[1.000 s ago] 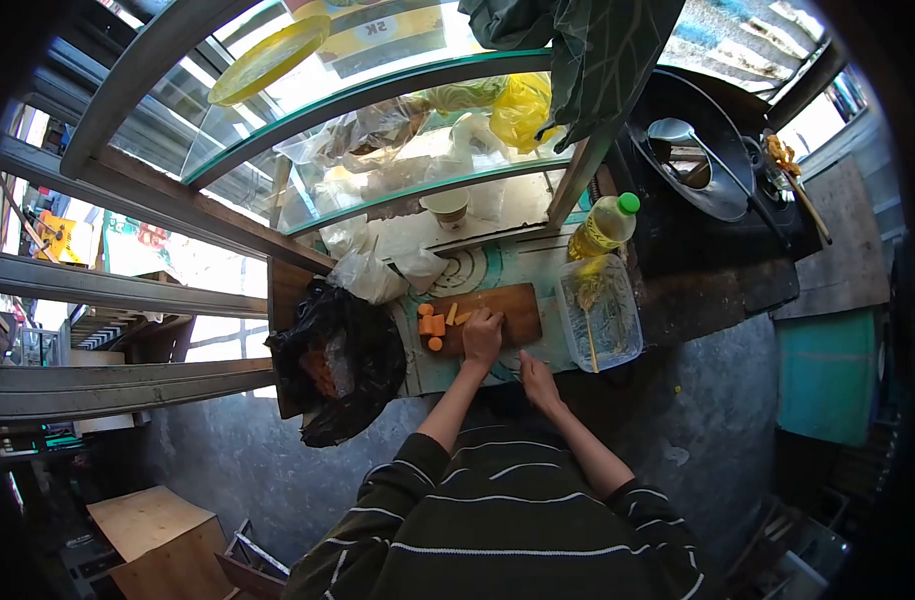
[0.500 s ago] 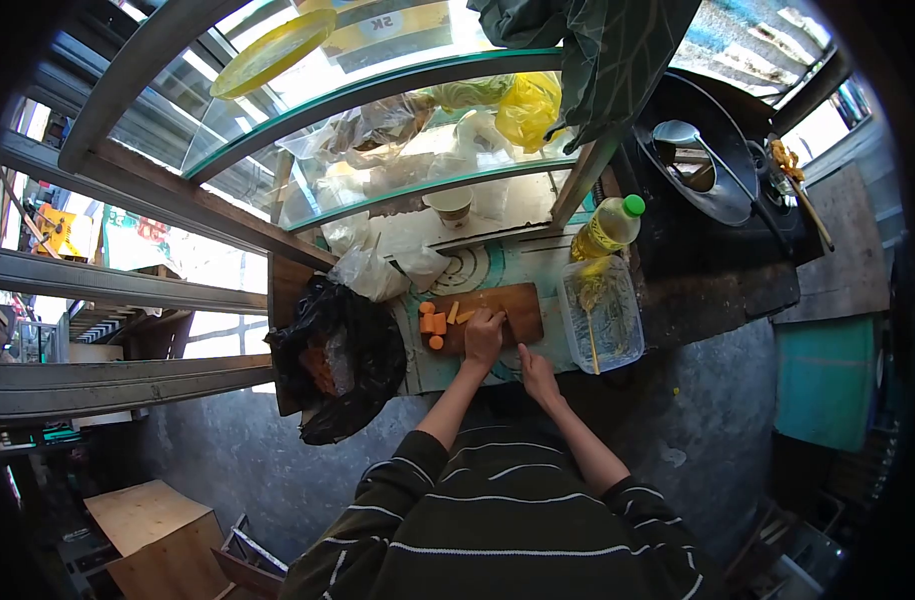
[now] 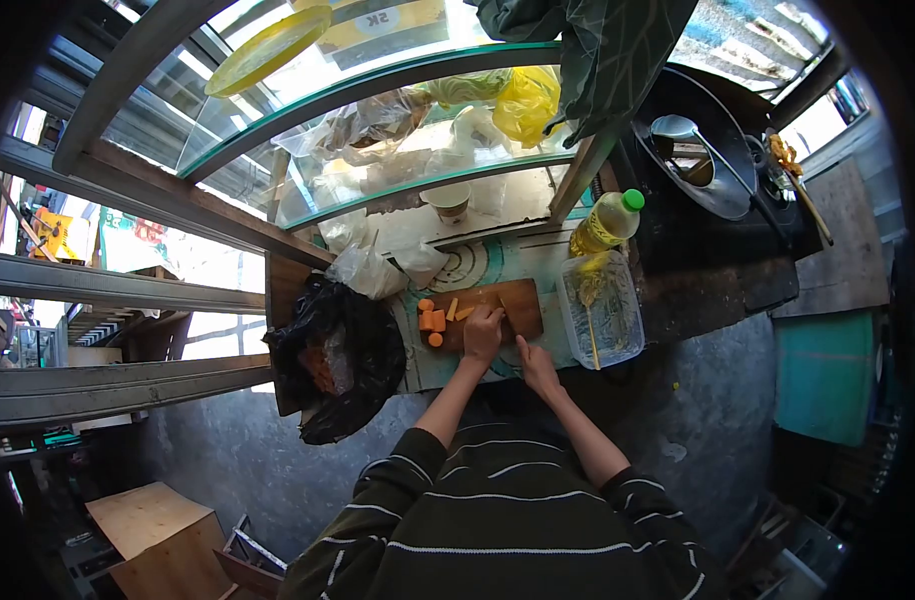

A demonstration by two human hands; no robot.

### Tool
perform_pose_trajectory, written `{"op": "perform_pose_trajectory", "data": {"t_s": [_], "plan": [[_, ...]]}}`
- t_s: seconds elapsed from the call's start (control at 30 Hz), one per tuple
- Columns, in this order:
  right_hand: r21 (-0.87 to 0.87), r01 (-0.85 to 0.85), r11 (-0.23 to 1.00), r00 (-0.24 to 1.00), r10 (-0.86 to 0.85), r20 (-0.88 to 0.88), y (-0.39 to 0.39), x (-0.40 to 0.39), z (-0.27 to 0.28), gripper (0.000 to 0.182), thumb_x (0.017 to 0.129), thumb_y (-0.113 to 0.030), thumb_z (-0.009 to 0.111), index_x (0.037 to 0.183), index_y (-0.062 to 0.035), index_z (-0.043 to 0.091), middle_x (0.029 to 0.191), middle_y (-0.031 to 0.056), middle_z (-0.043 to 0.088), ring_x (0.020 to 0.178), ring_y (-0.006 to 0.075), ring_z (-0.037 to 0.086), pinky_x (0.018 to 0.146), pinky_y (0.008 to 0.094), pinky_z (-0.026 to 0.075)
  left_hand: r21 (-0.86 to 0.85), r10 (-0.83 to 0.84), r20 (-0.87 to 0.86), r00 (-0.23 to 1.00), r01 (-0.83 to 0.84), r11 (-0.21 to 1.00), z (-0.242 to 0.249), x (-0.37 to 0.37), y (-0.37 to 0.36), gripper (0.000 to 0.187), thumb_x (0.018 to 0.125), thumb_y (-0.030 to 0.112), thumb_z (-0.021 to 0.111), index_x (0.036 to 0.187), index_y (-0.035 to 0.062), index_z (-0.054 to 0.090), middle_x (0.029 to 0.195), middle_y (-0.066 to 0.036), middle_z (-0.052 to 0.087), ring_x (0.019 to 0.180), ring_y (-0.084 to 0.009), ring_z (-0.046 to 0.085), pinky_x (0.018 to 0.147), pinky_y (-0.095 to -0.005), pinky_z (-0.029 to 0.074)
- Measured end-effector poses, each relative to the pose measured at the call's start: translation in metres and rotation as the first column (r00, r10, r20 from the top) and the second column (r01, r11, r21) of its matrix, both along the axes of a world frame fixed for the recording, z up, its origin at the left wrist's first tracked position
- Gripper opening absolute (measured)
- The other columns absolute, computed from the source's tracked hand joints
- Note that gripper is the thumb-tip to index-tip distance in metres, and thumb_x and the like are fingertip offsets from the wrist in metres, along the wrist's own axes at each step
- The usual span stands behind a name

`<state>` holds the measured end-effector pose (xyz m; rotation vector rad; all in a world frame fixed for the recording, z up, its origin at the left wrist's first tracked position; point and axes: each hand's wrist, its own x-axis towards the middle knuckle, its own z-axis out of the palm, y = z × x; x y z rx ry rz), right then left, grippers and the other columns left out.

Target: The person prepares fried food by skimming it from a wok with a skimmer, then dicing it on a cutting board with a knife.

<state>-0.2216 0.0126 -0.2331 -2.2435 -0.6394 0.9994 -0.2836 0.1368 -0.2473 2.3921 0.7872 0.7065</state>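
On a brown wooden cutting board point(image 3: 524, 298) lie thick carrot chunks point(image 3: 435, 321) at the left, with thinner carrot slices point(image 3: 454, 309) beside them. My left hand point(image 3: 482, 336) is closed over the middle of the board, its fingertips pressing a carrot piece that they mostly cover. Just to its right, my right hand point(image 3: 540, 368) grips a knife point(image 3: 509, 319) at the board's front edge. The knife's dark, narrow blade points away from me across the board, close to the left fingers; its handle is hidden in my fist.
A clear plastic tub point(image 3: 618, 325) holding a yellow-handled brush stands right of the board, with an oil bottle point(image 3: 608, 222) behind it. Left is a black plastic bag point(image 3: 373, 350). A glass cabinet point(image 3: 378, 207) rises behind; a wok point(image 3: 723, 190) sits far right.
Both hands stay in nearly the same place on the board. The whole view has shifted very slightly; nothing has been picked up or let go.
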Motion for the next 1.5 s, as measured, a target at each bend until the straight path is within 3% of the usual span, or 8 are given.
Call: {"op": "perform_pose_trajectory", "data": {"t_s": [0.5, 0.67, 1.0, 1.1, 1.17, 1.3, 1.37, 1.5], "plan": [[0.029, 0.000, 1.000, 0.999, -0.001, 0.041, -0.001, -0.003, 0.003, 0.062, 0.090, -0.045, 0.028, 0.073, 0.0071, 0.056, 0.073, 0.0302, 0.053, 0.084, 0.0444, 0.051, 0.069, 0.0475, 0.039, 0.001, 0.006, -0.012, 1.000, -0.006, 1.000, -0.005, -0.002, 0.000, 0.011, 0.069, 0.002, 0.057, 0.078, 0.0001, 0.062, 0.067, -0.012, 0.052, 0.069, -0.0269, 0.054, 0.063, -0.0351, 0.045], [-0.075, -0.029, 0.997, 1.000, 0.028, -0.008, -0.011, -0.008, 0.012, 0.060, 0.089, -0.045, 0.029, 0.081, 0.0053, 0.060, 0.081, 0.0310, 0.054, 0.089, 0.0446, 0.049, 0.076, 0.0489, 0.038, -0.025, 0.014, -0.066, 0.998, -0.015, 1.000, -0.004, -0.002, 0.000, 0.011, 0.069, 0.002, 0.057, 0.079, -0.0002, 0.062, 0.068, -0.012, 0.053, 0.070, -0.0270, 0.054, 0.064, -0.0345, 0.045], [0.031, -0.005, 0.999, 1.000, 0.005, 0.002, -0.010, -0.008, 0.002, 0.064, 0.089, -0.047, 0.028, 0.074, 0.0077, 0.056, 0.075, 0.0302, 0.054, 0.085, 0.0445, 0.051, 0.070, 0.0467, 0.039, -0.042, 0.024, -0.046, 0.999, -0.026, 0.999, -0.002, -0.002, 0.000, 0.011, 0.069, 0.002, 0.058, 0.079, -0.0003, 0.062, 0.073, -0.013, 0.054, 0.073, -0.0280, 0.054, 0.066, -0.0353, 0.045], [-0.057, -0.060, 0.997, 0.998, 0.059, -0.014, -0.016, -0.008, 0.003, 0.061, 0.089, -0.045, 0.028, 0.083, 0.0066, 0.059, 0.081, 0.0304, 0.054, 0.089, 0.0445, 0.050, 0.075, 0.0485, 0.039, -0.037, 0.038, 0.002, 0.999, -0.038, 0.999, -0.007, -0.003, 0.000, 0.010, 0.070, 0.006, 0.059, 0.079, 0.0030, 0.061, 0.070, -0.013, 0.053, 0.068, -0.0299, 0.054, 0.060, -0.0377, 0.044], [0.001, -0.053, 0.999, 0.998, 0.053, 0.031, -0.009, -0.005, 0.001, 0.063, 0.090, -0.046, 0.029, 0.074, 0.0089, 0.055, 0.072, 0.0304, 0.053, 0.085, 0.0447, 0.051, 0.070, 0.0460, 0.039, -0.029, 0.031, 0.009, 0.999, -0.031, 0.999, -0.008, -0.002, 0.001, 0.010, 0.070, 0.006, 0.059, 0.079, 0.0029, 0.061, 0.070, -0.013, 0.053, 0.068, -0.0301, 0.054, 0.060, -0.0377, 0.044], [-0.008, -0.023, 1.000, 1.000, 0.023, -0.008, 0.003, 0.001, 0.005, 0.063, 0.089, -0.047, 0.028, 0.074, 0.0088, 0.055, 0.072, 0.0304, 0.053, 0.085, 0.0446, 0.051, 0.070, 0.0457, 0.039, -0.038, 0.023, -0.063, 0.998, -0.026, 0.999, -0.001, -0.004, -0.003, 0.011, 0.070, 0.001, 0.056, 0.079, -0.0016, 0.061, 0.071, -0.014, 0.053, 0.072, -0.0291, 0.054, 0.064, -0.0359, 0.046], [-0.029, -0.042, 0.999, 0.999, 0.041, -0.030, -0.001, -0.001, 0.008, 0.062, 0.089, -0.046, 0.027, 0.083, 0.0062, 0.059, 0.082, 0.0311, 0.054, 0.090, 0.0452, 0.048, 0.075, 0.0490, 0.038, -0.039, 0.030, -0.061, 0.998, -0.032, 0.999, -0.001, -0.003, -0.002, 0.011, 0.070, 0.001, 0.056, 0.079, -0.0014, 0.061, 0.071, -0.015, 0.053, 0.072, -0.0292, 0.054, 0.064, -0.0359, 0.046], [-0.038, -0.072, 0.997, 0.997, 0.072, -0.022, -0.013, -0.008, 0.012, 0.062, 0.089, -0.046, 0.026, 0.083, 0.0060, 0.059, 0.083, 0.0311, 0.054, 0.090, 0.0450, 0.048, 0.076, 0.0490, 0.037, -0.045, 0.039, -0.054, 0.998, -0.041, 0.998, -0.004, -0.004, -0.001, 0.010, 0.069, 0.001, 0.057, 0.079, -0.0004, 0.061, 0.070, -0.014, 0.053, 0.071, -0.0296, 0.054, 0.065, -0.0360, 0.045]]}}
